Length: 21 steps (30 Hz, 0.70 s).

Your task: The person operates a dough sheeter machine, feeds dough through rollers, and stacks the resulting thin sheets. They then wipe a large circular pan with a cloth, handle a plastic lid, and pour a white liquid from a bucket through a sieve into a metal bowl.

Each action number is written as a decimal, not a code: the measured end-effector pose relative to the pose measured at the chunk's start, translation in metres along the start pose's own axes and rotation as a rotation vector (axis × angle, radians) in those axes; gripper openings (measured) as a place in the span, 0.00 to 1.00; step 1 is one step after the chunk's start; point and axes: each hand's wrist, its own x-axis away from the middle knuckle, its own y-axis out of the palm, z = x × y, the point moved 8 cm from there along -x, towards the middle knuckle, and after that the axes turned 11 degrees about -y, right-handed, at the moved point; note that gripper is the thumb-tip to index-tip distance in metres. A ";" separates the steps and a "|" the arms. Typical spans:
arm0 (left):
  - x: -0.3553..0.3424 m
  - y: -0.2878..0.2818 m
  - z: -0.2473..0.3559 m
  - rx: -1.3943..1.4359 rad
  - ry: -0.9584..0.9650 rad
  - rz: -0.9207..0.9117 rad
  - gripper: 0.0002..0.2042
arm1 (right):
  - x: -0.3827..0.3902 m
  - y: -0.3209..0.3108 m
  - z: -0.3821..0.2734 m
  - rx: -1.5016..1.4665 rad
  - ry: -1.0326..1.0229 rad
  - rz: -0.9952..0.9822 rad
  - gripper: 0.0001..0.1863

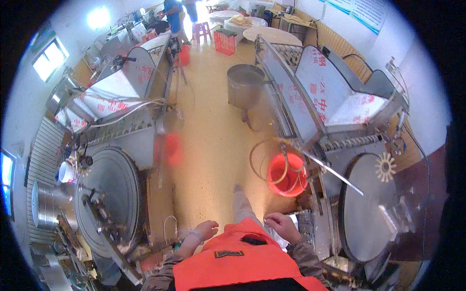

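Note:
My left hand [207, 230] hangs in front of the red apron [242, 250], on its left side. Its fingers are loosely bent and hold nothing that I can see. On the other side my right hand [284, 228] hangs with thumb and fingers a little apart, also with nothing visible in it. Between the hands, one grey-clad leg [242, 206] reaches forward over the floor. Just beyond my right hand stands a red bucket [287, 175] with a hose [256, 167] looped at it.
Machines with a round griddle plate stand on both sides, left [110, 194] and right [364, 208]. A metal pot [245, 87] stands ahead in the aisle [208, 145]. Farther off are a red crate [224, 42], a stool [201, 32] and a person in blue [174, 19].

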 end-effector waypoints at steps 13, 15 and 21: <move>-0.223 -0.327 -0.019 0.206 -0.279 0.152 0.15 | -0.484 -0.048 -0.058 0.253 -0.363 -0.262 0.12; -0.269 -0.366 -0.019 0.208 -0.285 0.112 0.15 | -0.549 -0.053 -0.053 0.250 -0.311 -0.319 0.13; -0.430 -0.530 -0.015 0.138 -0.224 0.024 0.16 | -0.746 -0.086 -0.032 0.249 -0.203 -0.212 0.13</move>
